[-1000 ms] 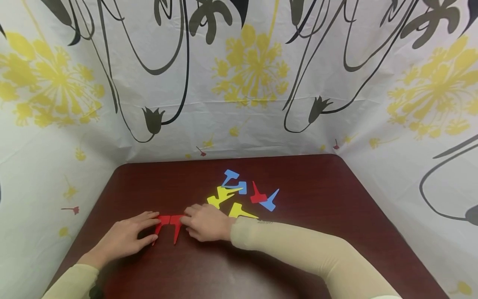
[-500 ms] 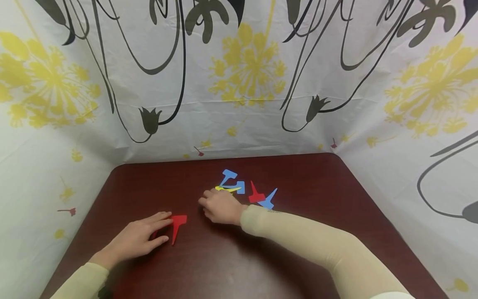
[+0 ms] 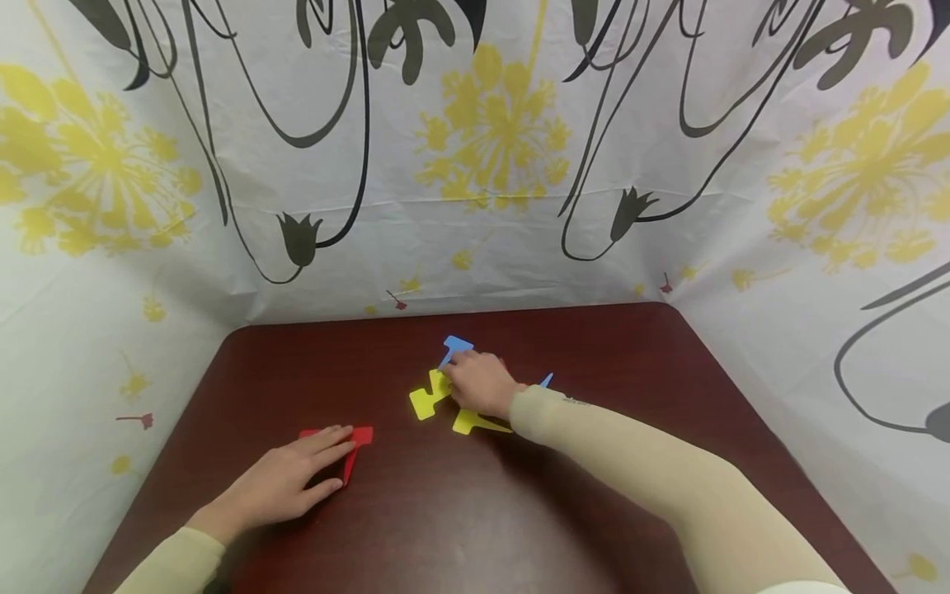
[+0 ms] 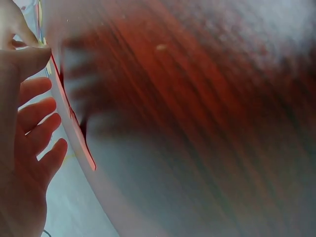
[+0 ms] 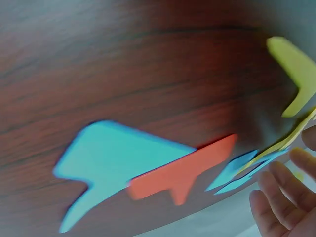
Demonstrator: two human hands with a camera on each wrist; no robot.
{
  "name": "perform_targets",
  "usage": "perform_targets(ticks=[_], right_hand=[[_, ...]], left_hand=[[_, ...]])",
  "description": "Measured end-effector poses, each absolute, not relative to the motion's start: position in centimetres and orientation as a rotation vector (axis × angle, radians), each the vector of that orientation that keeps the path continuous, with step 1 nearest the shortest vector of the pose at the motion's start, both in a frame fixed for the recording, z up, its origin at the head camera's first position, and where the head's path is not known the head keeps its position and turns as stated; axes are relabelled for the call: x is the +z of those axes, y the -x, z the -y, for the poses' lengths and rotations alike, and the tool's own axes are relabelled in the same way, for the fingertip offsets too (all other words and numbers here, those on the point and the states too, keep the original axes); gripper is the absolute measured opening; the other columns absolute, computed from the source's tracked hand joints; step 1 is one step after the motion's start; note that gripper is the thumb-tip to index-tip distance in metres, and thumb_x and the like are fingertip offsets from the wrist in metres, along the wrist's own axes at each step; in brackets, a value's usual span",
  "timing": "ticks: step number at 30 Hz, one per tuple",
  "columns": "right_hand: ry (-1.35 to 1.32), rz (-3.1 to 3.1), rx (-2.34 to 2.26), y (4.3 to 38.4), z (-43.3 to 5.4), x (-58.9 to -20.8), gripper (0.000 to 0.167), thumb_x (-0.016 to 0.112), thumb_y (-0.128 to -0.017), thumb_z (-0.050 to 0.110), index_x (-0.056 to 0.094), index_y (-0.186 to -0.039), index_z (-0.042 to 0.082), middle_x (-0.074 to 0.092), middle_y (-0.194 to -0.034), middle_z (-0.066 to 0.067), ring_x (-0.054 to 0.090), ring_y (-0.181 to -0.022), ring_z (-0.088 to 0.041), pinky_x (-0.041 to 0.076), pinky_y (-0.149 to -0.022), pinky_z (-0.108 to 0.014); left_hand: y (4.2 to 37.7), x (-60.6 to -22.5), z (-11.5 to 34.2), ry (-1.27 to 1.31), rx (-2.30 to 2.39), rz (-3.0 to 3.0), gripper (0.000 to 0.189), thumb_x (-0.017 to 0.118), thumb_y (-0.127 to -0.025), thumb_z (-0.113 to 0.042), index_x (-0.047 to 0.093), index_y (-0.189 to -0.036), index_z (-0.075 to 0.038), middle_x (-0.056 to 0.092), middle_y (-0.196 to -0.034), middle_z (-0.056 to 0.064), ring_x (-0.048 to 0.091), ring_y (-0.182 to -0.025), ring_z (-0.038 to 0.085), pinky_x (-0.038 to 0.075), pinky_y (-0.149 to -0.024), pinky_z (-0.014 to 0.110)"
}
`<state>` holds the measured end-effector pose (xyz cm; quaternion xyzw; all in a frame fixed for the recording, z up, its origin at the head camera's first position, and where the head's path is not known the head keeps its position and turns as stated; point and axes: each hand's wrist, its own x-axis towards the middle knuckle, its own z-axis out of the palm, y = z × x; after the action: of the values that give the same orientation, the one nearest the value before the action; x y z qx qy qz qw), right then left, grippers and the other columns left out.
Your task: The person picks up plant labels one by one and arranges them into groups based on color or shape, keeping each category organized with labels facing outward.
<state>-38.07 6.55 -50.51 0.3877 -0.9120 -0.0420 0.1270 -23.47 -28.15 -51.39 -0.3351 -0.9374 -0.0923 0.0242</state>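
My left hand [image 3: 285,478] lies over two red T-shaped plant labels [image 3: 362,435], fingers extended across their heads and partly hiding them. In the left wrist view, its fingers [image 4: 42,133] appear beside the thin red edge of the labels [image 4: 74,121]. My right hand [image 3: 482,382] is over the loose pile, fingers loosely bent near a blue label [image 3: 458,343] and a yellow label [image 3: 439,383]. Nothing shows in its grasp in the right wrist view, where the fingers [image 5: 276,187] are close to overlapping blue labels [image 5: 232,170].
More yellow labels [image 3: 422,404] lie on the dark wooden table [image 3: 594,495]. In the right wrist view, a red label [image 5: 185,170] overlaps a blue label [image 5: 103,153]. A flower-patterned sheet [image 3: 416,247] surrounds the table's back and sides.
My right hand has left the red labels and moved back and right over the pile. My left hand has shifted slightly right across the red labels.
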Motion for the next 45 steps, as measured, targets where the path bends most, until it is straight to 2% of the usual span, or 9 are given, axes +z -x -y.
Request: perform_targets(ticks=[6, 13, 18, 23, 27, 32, 45], right_hand=[[-0.995, 2.752, -0.033, 39.0, -8.7, -50.0, 0.025, 0.064, -0.092, 0.019, 0.074, -0.114, 0.014, 0.062, -0.096, -0.004, 0.056, -0.076, -0.018, 0.051, -0.053, -0.032], [-0.792, 2.885, 0.094, 39.5, -10.5, -49.7, 0.033, 0.072, -0.090, 0.024, 0.072, -0.120, 0.011, 0.061, -0.097, -0.006, 0.055, -0.077, -0.020, 0.055, -0.055, -0.037], [-0.705, 2.949, 0.130, 39.7, -11.5, -49.6, 0.030, 0.066, -0.090, 0.019, 0.071, -0.117, 0.009, 0.059, -0.093, -0.007, 0.052, -0.074, -0.021, 0.054, -0.056, -0.039], [-0.648, 2.982, 0.143, 39.8, -12.4, -49.7, 0.030, 0.065, -0.090, 0.020, 0.070, -0.118, 0.009, 0.063, -0.095, -0.008, 0.058, -0.077, -0.021, 0.056, -0.059, -0.041], [-0.623, 2.999, 0.183, 39.9, -12.8, -49.7, 0.025, 0.067, -0.090, 0.021, 0.071, -0.111, 0.008, 0.066, -0.090, -0.007, 0.061, -0.075, -0.021, 0.057, -0.059, -0.042], [-0.591, 3.043, 0.223, 40.0, -12.8, -49.8, 0.015, 0.067, -0.090, 0.022, 0.069, -0.098, 0.009, 0.063, -0.081, -0.003, 0.058, -0.067, -0.017, 0.055, -0.056, -0.038], [-0.581, 3.049, 0.355, 40.3, -12.6, -50.2, 0.006, 0.068, -0.087, 0.014, 0.069, -0.089, 0.008, 0.062, -0.074, -0.002, 0.057, -0.060, -0.016, 0.054, -0.053, -0.036]], left_hand=[[23.5, -51.5, 27.9, 1.060, -0.289, 2.896, 0.062, 0.061, -0.099, -0.047, 0.047, -0.152, -0.018, 0.040, -0.158, 0.002, 0.042, -0.141, 0.025, 0.049, -0.101, 0.049], [23.4, -51.5, 27.7, 1.061, -0.299, 2.920, 0.064, 0.059, -0.100, -0.047, 0.045, -0.154, -0.017, 0.037, -0.160, 0.004, 0.040, -0.143, 0.026, 0.047, -0.103, 0.050], [23.4, -51.6, 27.7, 1.066, -0.307, 2.913, 0.064, 0.060, -0.100, -0.046, 0.045, -0.154, -0.016, 0.037, -0.160, 0.004, 0.040, -0.143, 0.027, 0.046, -0.104, 0.050], [23.3, -51.7, 27.7, 1.074, -0.287, 2.907, 0.063, 0.059, -0.100, -0.047, 0.045, -0.153, -0.015, 0.037, -0.160, 0.005, 0.040, -0.142, 0.027, 0.046, -0.104, 0.049], [23.3, -51.8, 27.7, 1.085, -0.265, 2.902, 0.062, 0.058, -0.101, -0.046, 0.045, -0.153, -0.015, 0.037, -0.160, 0.005, 0.040, -0.143, 0.026, 0.045, -0.106, 0.048], [23.3, -51.9, 27.6, 1.080, -0.269, 2.905, 0.059, 0.056, -0.102, -0.043, 0.045, -0.153, -0.015, 0.037, -0.160, 0.004, 0.039, -0.144, 0.026, 0.042, -0.108, 0.048], [23.8, -52.2, 27.7, 1.029, -0.302, 2.911, 0.057, 0.057, -0.103, -0.039, 0.046, -0.153, -0.015, 0.040, -0.158, 0.004, 0.040, -0.143, 0.026, 0.044, -0.107, 0.048]])
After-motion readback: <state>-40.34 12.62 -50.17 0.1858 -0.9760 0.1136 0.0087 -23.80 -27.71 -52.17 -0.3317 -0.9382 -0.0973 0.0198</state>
